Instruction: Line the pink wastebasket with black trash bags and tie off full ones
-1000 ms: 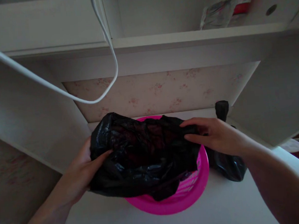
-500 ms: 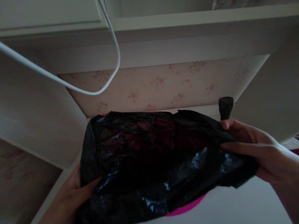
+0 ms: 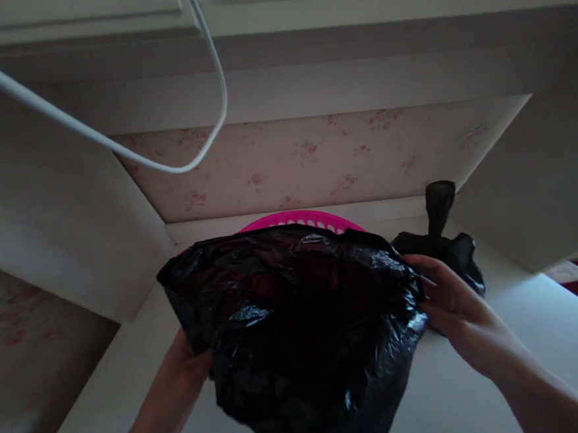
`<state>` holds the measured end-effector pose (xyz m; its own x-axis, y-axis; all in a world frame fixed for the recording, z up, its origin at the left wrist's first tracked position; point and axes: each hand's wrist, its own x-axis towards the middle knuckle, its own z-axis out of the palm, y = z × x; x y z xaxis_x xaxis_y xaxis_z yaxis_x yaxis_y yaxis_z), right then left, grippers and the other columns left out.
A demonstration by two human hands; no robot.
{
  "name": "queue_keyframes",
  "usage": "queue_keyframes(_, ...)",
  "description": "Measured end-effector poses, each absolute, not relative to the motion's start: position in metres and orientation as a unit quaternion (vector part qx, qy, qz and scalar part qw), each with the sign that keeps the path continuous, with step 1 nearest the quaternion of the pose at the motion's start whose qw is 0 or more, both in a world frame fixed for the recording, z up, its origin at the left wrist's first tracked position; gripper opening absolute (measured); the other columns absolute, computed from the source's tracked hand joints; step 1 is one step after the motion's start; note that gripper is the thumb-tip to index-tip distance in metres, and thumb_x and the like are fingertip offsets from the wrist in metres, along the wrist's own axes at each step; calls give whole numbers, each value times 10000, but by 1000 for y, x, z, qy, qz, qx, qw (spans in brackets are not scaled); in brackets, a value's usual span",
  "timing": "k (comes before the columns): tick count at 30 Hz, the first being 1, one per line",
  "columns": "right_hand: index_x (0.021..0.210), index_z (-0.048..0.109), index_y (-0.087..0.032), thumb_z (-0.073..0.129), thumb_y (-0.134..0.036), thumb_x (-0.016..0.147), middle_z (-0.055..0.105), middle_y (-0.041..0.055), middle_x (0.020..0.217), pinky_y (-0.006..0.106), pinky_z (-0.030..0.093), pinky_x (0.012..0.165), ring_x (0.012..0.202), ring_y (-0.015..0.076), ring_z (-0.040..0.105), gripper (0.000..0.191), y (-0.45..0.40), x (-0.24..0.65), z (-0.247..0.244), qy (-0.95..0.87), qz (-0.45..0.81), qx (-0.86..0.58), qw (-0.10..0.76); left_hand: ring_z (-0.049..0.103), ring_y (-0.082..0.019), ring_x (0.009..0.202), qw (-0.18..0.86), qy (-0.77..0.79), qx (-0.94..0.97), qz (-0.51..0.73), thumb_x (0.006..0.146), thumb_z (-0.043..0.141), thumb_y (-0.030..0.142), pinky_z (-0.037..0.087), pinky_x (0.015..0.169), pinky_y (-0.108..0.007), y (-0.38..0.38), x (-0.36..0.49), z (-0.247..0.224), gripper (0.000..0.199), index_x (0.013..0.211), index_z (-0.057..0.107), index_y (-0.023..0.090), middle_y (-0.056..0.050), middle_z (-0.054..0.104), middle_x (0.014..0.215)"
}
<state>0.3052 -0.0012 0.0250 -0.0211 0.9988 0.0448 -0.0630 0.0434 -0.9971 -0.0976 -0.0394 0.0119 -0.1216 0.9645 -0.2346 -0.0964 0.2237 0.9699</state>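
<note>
A black plastic bag [image 3: 298, 348] is stretched between my two hands, its mouth spread and facing me. My left hand [image 3: 184, 372] grips the bag's left side, with the fingers partly behind the plastic. On the opposite side, my right hand [image 3: 448, 298] pinches the bag's rim near its upper right corner. Behind the bag shows the curved, slotted rim of a pink plastic basket [image 3: 299, 217]; the bag hides the rest of it. Just beyond my right hand sits a second black bag [image 3: 449, 248], its top twisted into an upright knot.
A white cable [image 3: 167, 167] hangs in a loop at the upper left. White shelving [image 3: 354, 11] runs overhead, and white panels [image 3: 524, 187] stand on both sides. The white surface [image 3: 479, 388] lies below, with flowered wallpaper [image 3: 309, 159] at the back.
Both hands have drawn inward with the bag, which now sags lower towards me. More of the pink basket's back rim and of the knotted bag has come into sight.
</note>
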Motion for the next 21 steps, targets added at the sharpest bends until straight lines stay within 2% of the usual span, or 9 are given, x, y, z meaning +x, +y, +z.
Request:
queue_keyframes(3, 1242, 660, -353, 828, -280, 761, 764, 31, 1210, 256, 599, 714, 946, 199, 736, 514, 5, 298, 34, -481, 502, -467, 546, 731, -356, 1091, 579, 543, 352, 496, 641, 919, 322, 629, 850, -407, -33, -113, 17, 580, 1189, 736, 272, -64, 807, 1091)
queue_keyframes(5, 1199, 682, -363, 775, -276, 754, 708, 16, 1355, 286, 612, 742, 1107, 241, 717, 463, 6, 296, 48, -450, 508, -452, 579, 711, -368, 1155, 595, 510, 319, 534, 707, 853, 423, 628, 900, -451, -31, -123, 32, 561, 1238, 728, 294, -78, 784, 1206)
queue_keyframes(7, 1067, 714, -363, 741, -313, 792, 630, -23, 1475, 327, 615, 844, 1296, 272, 639, 280, 7, 295, 63, -429, 500, -440, 610, 701, -377, 1178, 590, 472, 304, 580, 767, 746, 575, 629, 920, -499, -26, -131, 51, 578, 1280, 711, 311, -83, 751, 1299)
queue_keyframes(9, 905, 726, -325, 757, -385, 831, 578, -45, 1534, 378, 567, 1007, 1404, 295, 556, 100, 12, 294, 72, -443, 476, -455, 609, 698, -374, 1179, 562, 460, 319, 609, 802, 665, 672, 631, 926, -518, -17, -133, 68, 574, 1247, 721, 313, -68, 740, 1332)
queue_keyframes(11, 823, 746, -290, 797, -444, 831, 550, -40, 1568, 424, 462, 1156, 1430, 319, 526, 162, 20, 294, 74, -490, 455, -494, 555, 694, -346, 1193, 527, 484, 348, 605, 832, 682, 649, 622, 950, -474, -4, -130, 79, 511, 1208, 737, 307, -28, 763, 1294)
queue_keyframes(14, 916, 819, -295, 815, -509, 824, 556, -12, 1571, 477, 316, 1266, 1431, 333, 516, 233, 35, 292, 70, -543, 446, -536, 469, 677, -302, 1236, 481, 538, 377, 581, 831, 781, 524, 557, 1034, -368, 21, -121, 82, 443, 1193, 760, 270, 21, 811, 1154)
queue_keyframes(16, 1025, 832, -311, 797, -550, 833, 597, 3, 1533, 492, 290, 1280, 1420, 322, 530, 309, 42, 290, 69, -537, 436, -552, 466, 697, -290, 1199, 449, 564, 393, 571, 798, 813, 515, 538, 1034, -335, 37, -116, 78, 439, 1128, 790, 226, 0, 827, 1079)
queue_keyframes(18, 1090, 825, -316, 798, -563, 825, 640, 13, 1486, 486, 308, 1275, 1402, 307, 554, 364, 47, 287, 70, -520, 425, -559, 486, 732, -289, 1108, 426, 578, 410, 563, 751, 837, 529, 562, 963, -328, 52, -112, 73, 451, 1054, 806, 196, -44, 830, 1048)
queue_keyframes(21, 1192, 791, -324, 841, -500, 792, 665, 16, 1458, 460, 397, 1229, 1368, 288, 596, 440, 50, 282, 76, -485, 449, -556, 503, 749, -289, 989, 409, 583, 409, 570, 716, 846, 514, 582, 817, -319, 70, -106, 66, 436, 994, 793, 183, -73, 820, 1002)
